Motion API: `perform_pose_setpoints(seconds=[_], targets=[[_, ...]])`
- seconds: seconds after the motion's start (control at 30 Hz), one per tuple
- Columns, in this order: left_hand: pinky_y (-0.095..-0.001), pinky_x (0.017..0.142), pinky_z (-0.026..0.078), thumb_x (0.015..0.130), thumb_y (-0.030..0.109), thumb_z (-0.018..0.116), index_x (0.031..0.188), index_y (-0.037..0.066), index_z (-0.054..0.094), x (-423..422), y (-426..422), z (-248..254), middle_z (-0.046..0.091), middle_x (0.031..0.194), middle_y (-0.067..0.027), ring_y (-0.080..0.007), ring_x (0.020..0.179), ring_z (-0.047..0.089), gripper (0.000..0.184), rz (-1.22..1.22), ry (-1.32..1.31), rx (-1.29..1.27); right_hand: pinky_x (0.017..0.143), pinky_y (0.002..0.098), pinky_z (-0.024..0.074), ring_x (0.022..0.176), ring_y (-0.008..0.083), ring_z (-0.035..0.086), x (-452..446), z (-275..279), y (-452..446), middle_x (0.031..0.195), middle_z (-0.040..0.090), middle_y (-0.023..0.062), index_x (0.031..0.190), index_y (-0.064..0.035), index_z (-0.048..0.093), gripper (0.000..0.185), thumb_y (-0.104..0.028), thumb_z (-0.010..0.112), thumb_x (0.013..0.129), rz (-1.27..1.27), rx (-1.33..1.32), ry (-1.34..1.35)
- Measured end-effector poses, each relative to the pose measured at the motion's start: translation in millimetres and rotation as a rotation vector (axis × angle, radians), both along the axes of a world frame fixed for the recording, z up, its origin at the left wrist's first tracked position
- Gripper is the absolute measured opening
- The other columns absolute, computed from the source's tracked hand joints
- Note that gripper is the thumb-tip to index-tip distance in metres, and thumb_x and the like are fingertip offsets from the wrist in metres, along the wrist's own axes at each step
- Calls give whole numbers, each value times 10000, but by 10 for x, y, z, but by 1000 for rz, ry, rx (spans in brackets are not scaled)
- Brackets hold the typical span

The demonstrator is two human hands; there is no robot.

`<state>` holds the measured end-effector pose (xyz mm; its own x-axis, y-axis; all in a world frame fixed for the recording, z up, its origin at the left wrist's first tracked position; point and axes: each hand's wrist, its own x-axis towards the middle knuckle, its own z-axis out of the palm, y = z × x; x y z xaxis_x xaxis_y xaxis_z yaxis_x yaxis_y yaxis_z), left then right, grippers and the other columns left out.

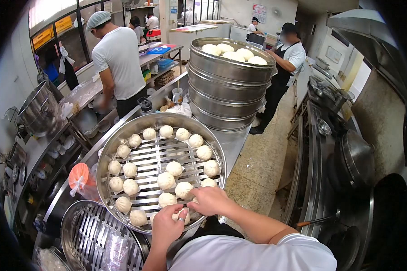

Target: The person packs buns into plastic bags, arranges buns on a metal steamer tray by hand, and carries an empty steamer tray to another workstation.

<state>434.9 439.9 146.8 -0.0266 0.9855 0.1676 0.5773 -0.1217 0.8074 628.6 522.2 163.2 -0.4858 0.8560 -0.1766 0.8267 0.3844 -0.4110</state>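
A round metal steamer tray [103, 180] with a slatted base holds several white buns, many along its rim and some nearer the middle. At its near edge, my left hand [168, 226], with a ring on one finger, has its fingers bent around a bun [182, 216]. My right hand [209, 201] reaches over the near right part of the tray, its fingertips beside a bun [184, 190] and over another one partly hidden beneath it. Whether the right fingers grip that bun cannot be made out.
Stacked steamers [230, 90] with larger buns stand behind the tray. An empty slatted steamer [86, 235] holds a plastic bag at the lower left. An orange-red bag [79, 176] lies left. Co-workers [122, 63] [287, 63] stand beyond. A stove [321, 180] runs along the right.
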Motion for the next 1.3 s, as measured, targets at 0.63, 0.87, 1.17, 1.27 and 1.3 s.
perform_pose_setpoints(seconds=[0.63, 0.87, 1.17, 1.27, 1.3], targets=[[-386, 804, 597, 932, 181, 794, 1087, -6, 771, -3, -12, 31, 792, 985, -177, -282, 895, 785, 243, 1, 4, 4, 908, 517, 578, 1041, 414, 734, -3, 1, -24, 1081, 758, 227, 1120, -44, 738, 440, -451, 674, 967, -13, 30, 13], [-383, 801, 594, 934, 192, 795, 1087, -5, 771, -11, -21, 20, 791, 981, -173, -278, 890, 783, 250, 1, 16, -17, 907, 515, 577, 1037, 411, 733, -9, -6, -29, 1079, 759, 213, 1127, -42, 735, 438, -446, 678, 966, -15, 31, 10], [-375, 800, 592, 937, 191, 792, 1092, -7, 772, -8, -17, 15, 792, 989, -169, -267, 888, 778, 252, -3, 1, -24, 898, 507, 581, 1039, 406, 734, -5, -34, -29, 1080, 758, 215, 1129, -41, 732, 445, -453, 679, 968, -18, 46, 17], [-374, 801, 592, 938, 192, 791, 1092, -7, 773, -3, -22, 22, 792, 990, -169, -268, 885, 778, 252, 5, -8, -23, 898, 504, 581, 1045, 404, 733, -4, -52, -29, 1081, 757, 214, 1136, -41, 730, 449, -455, 678, 969, -12, 59, 16], [-375, 801, 593, 938, 192, 791, 1092, -7, 773, -4, -24, 23, 792, 989, -170, -269, 884, 778, 252, 7, -10, -26, 898, 504, 582, 1045, 404, 733, -4, -61, -27, 1084, 756, 215, 1137, -40, 730, 451, -455, 678, 969, -11, 57, 17]])
